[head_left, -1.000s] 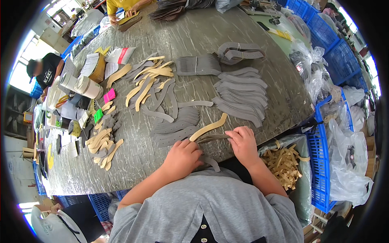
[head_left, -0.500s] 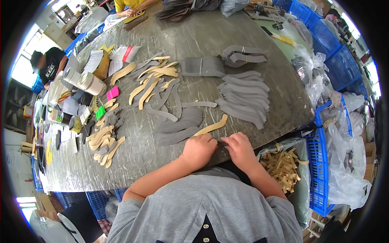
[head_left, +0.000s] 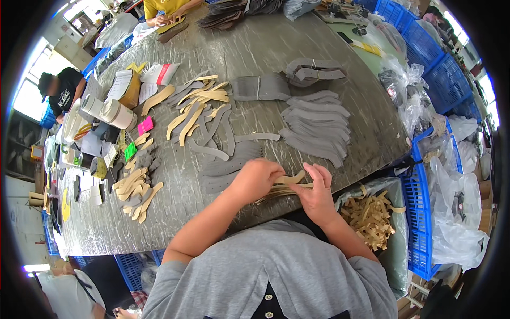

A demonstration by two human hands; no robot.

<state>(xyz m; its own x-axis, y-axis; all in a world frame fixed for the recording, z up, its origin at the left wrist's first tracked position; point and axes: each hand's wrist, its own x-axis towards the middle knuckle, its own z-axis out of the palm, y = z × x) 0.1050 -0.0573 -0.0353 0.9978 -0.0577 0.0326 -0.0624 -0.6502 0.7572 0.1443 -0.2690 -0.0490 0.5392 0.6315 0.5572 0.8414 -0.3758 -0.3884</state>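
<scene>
Close to my body at the table's near edge, a curved tan strip (head_left: pixel 289 179) spans my two hands. My left hand (head_left: pixel 254 179) pinches its left part, fingers closed and bent down. At its other end is my right hand (head_left: pixel 317 198), with its thumb and fingers around the strip's tip. Just below lie several thin tan strips (head_left: pixel 280 191) in a stack, partly covered by both hands. Beyond my left hand, dark grey perforated strips (head_left: pixel 226 169) are fanned out on the table. A neat row of grey curved strips (head_left: pixel 316 125) sits beyond my right hand.
Mixed tan and grey strips (head_left: pixel 199 109) lie loose mid-table, with another heap (head_left: pixel 133 186) at left near white tubs (head_left: pixel 118 112). Banded grey bundles (head_left: pixel 260 88) are farther back. A bag of tan scraps (head_left: pixel 369 220) and a blue basket (head_left: pixel 417 212) stand at right. Other people work nearby.
The tan strip that lay beyond my left hand is now between my hands. My hands have moved slightly apart, and the stacked strips below now show their tan side.
</scene>
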